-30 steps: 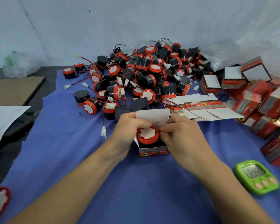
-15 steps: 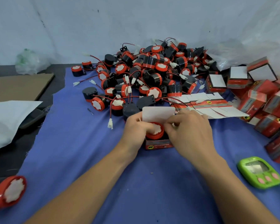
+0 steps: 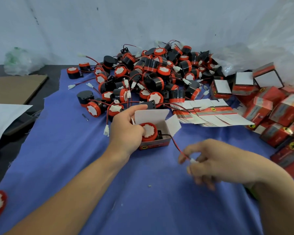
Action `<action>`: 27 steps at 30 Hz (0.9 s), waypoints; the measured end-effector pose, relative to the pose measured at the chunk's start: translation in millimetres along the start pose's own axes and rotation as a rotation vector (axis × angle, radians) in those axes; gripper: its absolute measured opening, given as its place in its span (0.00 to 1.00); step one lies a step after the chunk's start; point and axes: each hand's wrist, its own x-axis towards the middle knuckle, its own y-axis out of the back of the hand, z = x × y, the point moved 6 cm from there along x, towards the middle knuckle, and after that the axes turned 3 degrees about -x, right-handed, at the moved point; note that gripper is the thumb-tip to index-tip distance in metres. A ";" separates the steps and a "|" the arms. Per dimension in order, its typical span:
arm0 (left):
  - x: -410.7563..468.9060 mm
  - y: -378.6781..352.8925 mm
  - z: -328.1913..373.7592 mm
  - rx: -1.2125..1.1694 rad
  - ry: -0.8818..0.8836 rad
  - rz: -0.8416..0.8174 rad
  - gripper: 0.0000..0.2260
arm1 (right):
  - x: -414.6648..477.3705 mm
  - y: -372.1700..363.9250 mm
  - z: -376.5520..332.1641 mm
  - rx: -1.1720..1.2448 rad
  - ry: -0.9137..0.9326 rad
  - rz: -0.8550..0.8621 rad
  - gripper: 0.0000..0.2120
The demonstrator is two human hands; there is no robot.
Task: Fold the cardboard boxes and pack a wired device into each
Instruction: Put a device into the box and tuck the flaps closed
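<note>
On the blue cloth (image 3: 75,150), the left hand (image 3: 126,128) grips the open cardboard box (image 3: 157,144) from its left side, its thumb on the red-rimmed device (image 3: 148,131) seated inside. The device's wire (image 3: 175,145) trails right and nearer to the white connector (image 3: 193,160), pinched between thumb and fingers of the right hand (image 3: 215,163). Loose devices (image 3: 151,73) are heaped beyond, with flat box blanks (image 3: 210,114) just right of them.

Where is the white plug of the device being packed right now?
Head view, right of centre: the white plug is pinched in the right hand, nearer the camera than the open box and to its right.
</note>
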 end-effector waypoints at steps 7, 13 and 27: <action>-23.7 -27.5 7.9 0.174 -0.219 -0.077 0.35 | -5.7 41.2 -15.3 0.395 0.219 0.907 0.10; -21.7 -46.1 2.1 0.080 -0.169 -0.361 0.40 | -6.9 30.2 -39.7 0.025 0.272 1.077 0.10; -2.8 -35.3 -5.5 0.012 -0.094 -0.403 0.41 | 37.7 19.0 -19.8 -0.113 0.214 0.866 0.12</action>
